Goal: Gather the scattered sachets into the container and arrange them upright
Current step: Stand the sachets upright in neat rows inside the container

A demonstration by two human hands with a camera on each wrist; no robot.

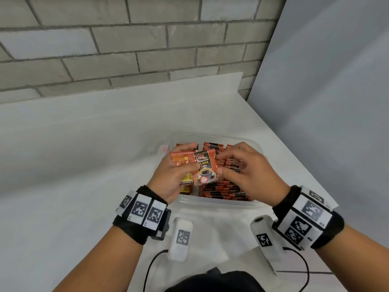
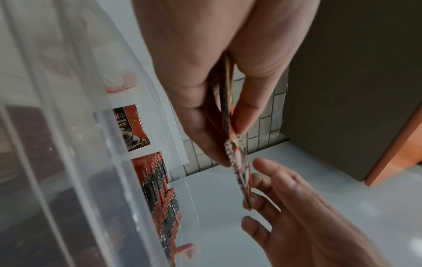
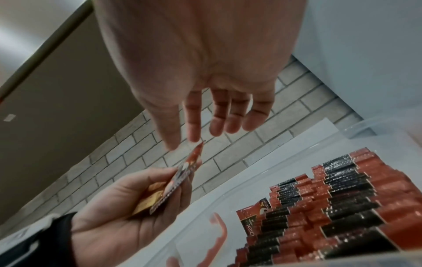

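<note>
Left hand [image 1: 171,175] has a few sachets [image 1: 202,167] in its grip, above the container [image 1: 221,202]. Right hand [image 1: 250,171] is loose, fingertips [image 1: 220,171] touching the front one.

Two hands, the left hand [image 1: 168,175] and the right hand [image 1: 250,171], are over one clear plastic container [image 1: 221,204] on one white table [image 1: 73,165]. The left hand holds a small stack of sachets [image 1: 203,168], at least three, though the exact number cannot be told. Dozens more upright sachets [image 3: 331,202] fill the container in rows too tightly packed to count, and each wrist wears one black band, two in all.
</note>
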